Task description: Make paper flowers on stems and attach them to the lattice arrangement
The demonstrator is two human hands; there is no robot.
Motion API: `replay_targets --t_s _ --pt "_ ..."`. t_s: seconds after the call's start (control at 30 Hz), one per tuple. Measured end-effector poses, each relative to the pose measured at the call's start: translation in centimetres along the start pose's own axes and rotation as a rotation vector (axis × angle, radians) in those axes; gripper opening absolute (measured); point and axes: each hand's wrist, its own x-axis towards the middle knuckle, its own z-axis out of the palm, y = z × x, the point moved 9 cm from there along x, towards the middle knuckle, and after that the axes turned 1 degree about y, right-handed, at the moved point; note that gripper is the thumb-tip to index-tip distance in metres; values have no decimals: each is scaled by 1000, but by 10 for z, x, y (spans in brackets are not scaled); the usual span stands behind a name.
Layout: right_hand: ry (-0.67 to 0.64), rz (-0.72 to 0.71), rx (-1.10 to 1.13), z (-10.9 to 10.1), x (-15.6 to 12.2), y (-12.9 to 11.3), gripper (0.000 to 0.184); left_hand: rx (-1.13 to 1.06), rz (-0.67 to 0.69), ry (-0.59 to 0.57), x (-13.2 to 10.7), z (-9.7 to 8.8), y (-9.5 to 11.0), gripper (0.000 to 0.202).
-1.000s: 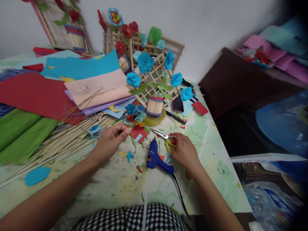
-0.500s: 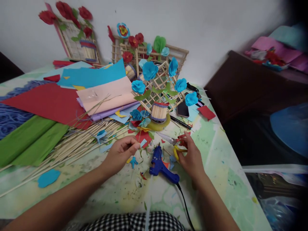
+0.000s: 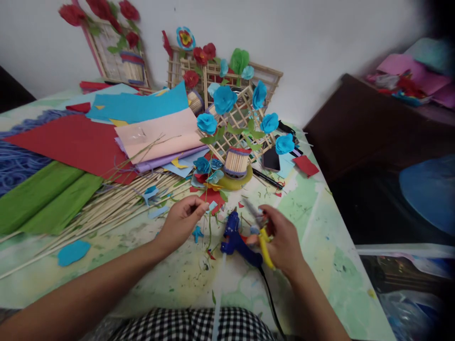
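My left hand (image 3: 185,219) is closed in a pinch on a thin green stem (image 3: 209,232), whose end dangles below the fingertips. Above that hand are small blue and red paper flowers (image 3: 202,166); whether the stem joins them I cannot tell. My right hand (image 3: 282,241) is wrapped round the yellow handles of a pair of scissors (image 3: 265,244), their blades pointing up and left. Between the hands lies a blue glue gun (image 3: 234,237) with a glue stick in its back. A trellis of thin sticks with blue paper flowers (image 3: 225,99) stands behind a small stick pot (image 3: 237,162).
Thin sticks (image 3: 117,208), coloured paper sheets (image 3: 71,147) and purple yarn (image 3: 21,142) cover the table's left side. Paper scraps lie round the glue gun, its black cord (image 3: 269,293) running to the front edge. A phone (image 3: 271,158) and a pen (image 3: 268,178) lie right of the pot.
My right hand has picked the scissors up off the table, and their blades have swung upward. My left hand keeps its pinch, with the stem's lower end now showing below it.
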Motion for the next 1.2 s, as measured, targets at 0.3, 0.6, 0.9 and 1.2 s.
replay_targets --t_s 0.3,0.6,0.9,1.2 --pt "-295 77 -228 38 -20 -33 49 -24 51 108 5 -19 9 25" --pt "-372 124 -253 44 -22 -31 45 -30 67 130 4 -22 13 25" --pt "-357 128 -224 48 -22 -35 48 -18 59 107 3 -20 13 26" --pt "-352 141 -241 47 -23 -33 48 -21 67 137 3 -23 12 26"
